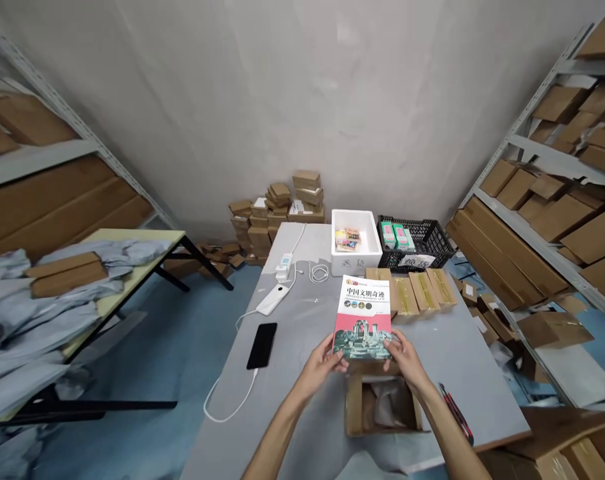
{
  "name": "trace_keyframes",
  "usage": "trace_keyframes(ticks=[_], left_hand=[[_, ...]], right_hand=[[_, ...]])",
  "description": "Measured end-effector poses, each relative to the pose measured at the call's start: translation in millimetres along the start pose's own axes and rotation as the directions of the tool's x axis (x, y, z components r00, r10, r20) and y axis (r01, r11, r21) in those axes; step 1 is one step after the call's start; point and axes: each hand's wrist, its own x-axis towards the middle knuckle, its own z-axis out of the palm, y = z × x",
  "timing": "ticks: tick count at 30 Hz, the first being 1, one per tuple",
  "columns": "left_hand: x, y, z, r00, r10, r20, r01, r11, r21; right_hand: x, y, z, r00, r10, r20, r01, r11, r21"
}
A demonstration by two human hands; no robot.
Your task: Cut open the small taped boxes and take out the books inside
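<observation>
I hold a book (363,315) with a red-and-white cover and a picture of ruins flat over the grey table (302,320). My left hand (322,363) grips its near left corner. My right hand (406,360) grips its near right corner. Directly below the book stands an open cardboard box (381,405) with crumpled paper inside.
A row of yellow-wrapped packs (422,291) lies behind the book. Beyond stand a white foam box (355,241) and a black crate (416,241). A black phone (262,345) on a white cable and a power bank (273,299) lie to the left. A red pen (455,412) lies at right. Shelves of cartons flank both sides.
</observation>
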Motion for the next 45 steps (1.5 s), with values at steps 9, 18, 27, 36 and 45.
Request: trace_keyframes(ticks=[9, 18, 27, 36, 45], left_hand=[[199, 141, 13.7, 0.911, 0.268, -0.314, -0.195, 0.95, 0.244], [129, 14, -24.5, 0.873, 0.146, -0.465, 0.016, 0.945, 0.326], [-34, -138, 11.5, 0.839, -0.298, -0.455, 0.392, 0.911, 0.127], [-56, -167, 71.2, 0.821, -0.347, -0.453, 0.454, 0.879, 0.149], [-152, -162, 84.3, 0.751, -0.199, -0.63, 0.314, 0.947, 0.075]], right_hand=[[219, -136, 36, 0.978, -0.15, -0.147, 0.144, 0.988, -0.05], [147, -24, -49, 0.991, -0.061, -0.122, 0.045, 0.991, -0.13], [-48, 96, -200, 0.881, 0.272, -0.386, -0.349, 0.926, -0.145], [-98, 119, -179, 0.877, 0.473, -0.086, -0.479, 0.841, -0.252], [-80, 93, -143, 0.885, 0.415, 0.212, -0.329, 0.879, -0.345]])
